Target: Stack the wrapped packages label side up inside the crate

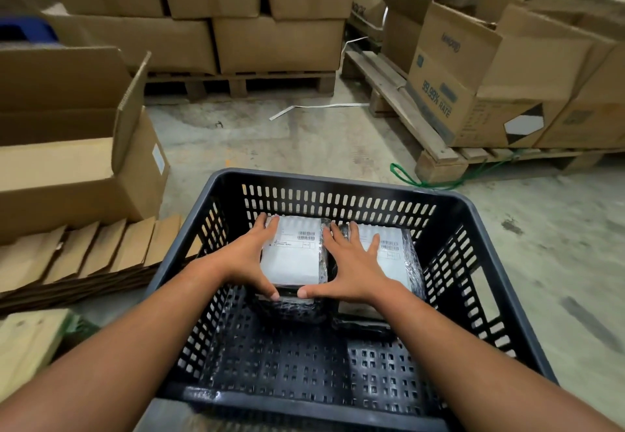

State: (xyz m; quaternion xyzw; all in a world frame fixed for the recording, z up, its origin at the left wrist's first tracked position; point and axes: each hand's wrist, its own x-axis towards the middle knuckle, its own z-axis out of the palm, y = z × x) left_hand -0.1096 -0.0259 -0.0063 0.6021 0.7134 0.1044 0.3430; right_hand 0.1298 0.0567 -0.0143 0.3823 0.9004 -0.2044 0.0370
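A dark grey perforated crate (pixel 338 179) stands on the concrete floor right in front of me. Two black plastic-wrapped packages lie side by side at its far wall, white labels facing up. My left hand (pixel 252 257) grips the left edge of the left package (pixel 294 256), thumb on its near corner. My right hand (pixel 348 267) holds that package's right edge, thumb on the near corner and fingers spread over the gap onto the right package (pixel 395 256). Another dark wrapped thing lies under the left package; what it is cannot be told.
An open cardboard box (pixel 77 147) and a fan of flattened cartons (pixel 84 256) lie to the left. Wooden pallets (pixel 406 110) loaded with cardboard boxes stand behind and to the right. A green strap (pixel 406 176) lies near the crate's far right corner.
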